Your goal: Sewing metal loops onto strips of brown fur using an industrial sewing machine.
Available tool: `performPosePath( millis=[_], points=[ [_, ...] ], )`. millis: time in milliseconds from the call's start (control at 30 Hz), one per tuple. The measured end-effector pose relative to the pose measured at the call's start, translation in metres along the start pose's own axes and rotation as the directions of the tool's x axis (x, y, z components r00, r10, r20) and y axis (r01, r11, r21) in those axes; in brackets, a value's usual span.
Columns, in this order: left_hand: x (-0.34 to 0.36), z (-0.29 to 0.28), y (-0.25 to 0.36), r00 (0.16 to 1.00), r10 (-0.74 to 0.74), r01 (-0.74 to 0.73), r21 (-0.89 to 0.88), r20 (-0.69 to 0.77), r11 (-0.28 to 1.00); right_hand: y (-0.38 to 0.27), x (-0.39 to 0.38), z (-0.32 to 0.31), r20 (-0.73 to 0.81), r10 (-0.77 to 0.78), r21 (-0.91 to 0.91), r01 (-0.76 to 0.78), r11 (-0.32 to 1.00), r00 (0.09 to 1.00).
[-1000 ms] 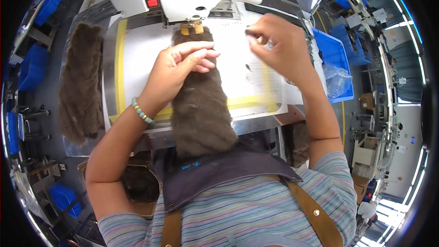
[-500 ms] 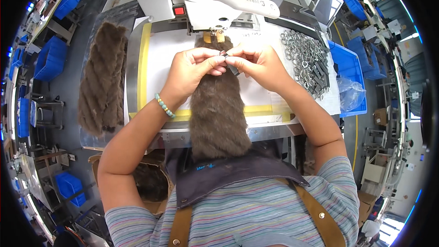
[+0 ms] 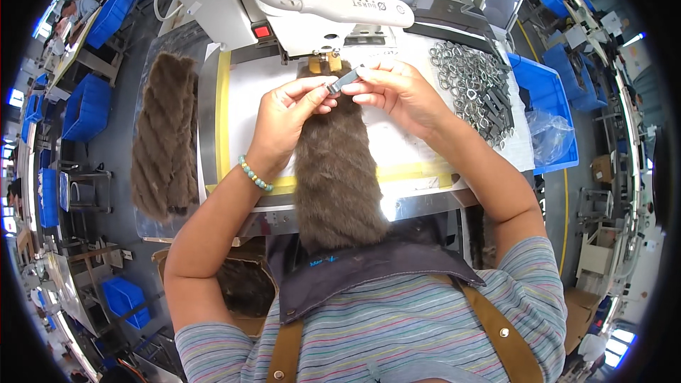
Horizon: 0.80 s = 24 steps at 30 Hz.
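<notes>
Fur first: a spare brown strip (image 3: 164,138), long and shaggy, lies well to the left of the sewing machine (image 3: 298,0), on the left end of the surface (image 3: 245,99). It rests limp and flat, untouched.

Directly below the machine's needle end, a second fur strip (image 3: 337,170) runs from under the presser foot down over the near edge of the surface toward the person's apron. It looks soft, light and floppy, the sort of thing that sags wherever it is not supported, so it seems best handled near the top end, close to the machine, where the pile can be pinned flat with fingertips.

Just below the machine, the left hand (image 3: 291,110) has its thumb and forefinger narrowed onto one end of a small grey metal clip (image 3: 345,81); a beaded bracelet (image 3: 254,174) sits at that wrist. The right hand (image 3: 394,89) pinches the clip's other end, fingers closed tight on it. That clip looks stiff, smooth and light, likely slippery, so a firm pinch at both ends suits it; it hovers over the fur's top end.

Right of the machine, a heap of metal rings and clips (image 3: 472,85) is spread on the surface, with a blue bin (image 3: 550,110) beyond it.
</notes>
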State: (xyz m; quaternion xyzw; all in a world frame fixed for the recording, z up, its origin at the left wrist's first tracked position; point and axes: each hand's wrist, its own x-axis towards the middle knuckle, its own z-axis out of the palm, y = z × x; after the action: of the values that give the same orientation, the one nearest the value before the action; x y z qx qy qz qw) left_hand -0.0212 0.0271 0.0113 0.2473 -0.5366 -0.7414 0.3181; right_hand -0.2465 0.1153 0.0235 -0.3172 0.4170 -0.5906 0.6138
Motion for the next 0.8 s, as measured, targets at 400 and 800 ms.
performPosePath(
  millis=[400,800],
  points=[
    [0.0,-0.002,-0.001,1.0,-0.006,0.006,0.033,0.02,0.999,0.009,-0.002,0.004,0.043,0.07,0.147,-0.076,0.986,0.997],
    [-0.001,0.003,-0.001,0.989,0.123,-0.113,0.125,-0.079,0.986,0.007,-0.01,0.02,-0.009,-0.027,-0.187,0.025,0.982,1.0]
  ],
)
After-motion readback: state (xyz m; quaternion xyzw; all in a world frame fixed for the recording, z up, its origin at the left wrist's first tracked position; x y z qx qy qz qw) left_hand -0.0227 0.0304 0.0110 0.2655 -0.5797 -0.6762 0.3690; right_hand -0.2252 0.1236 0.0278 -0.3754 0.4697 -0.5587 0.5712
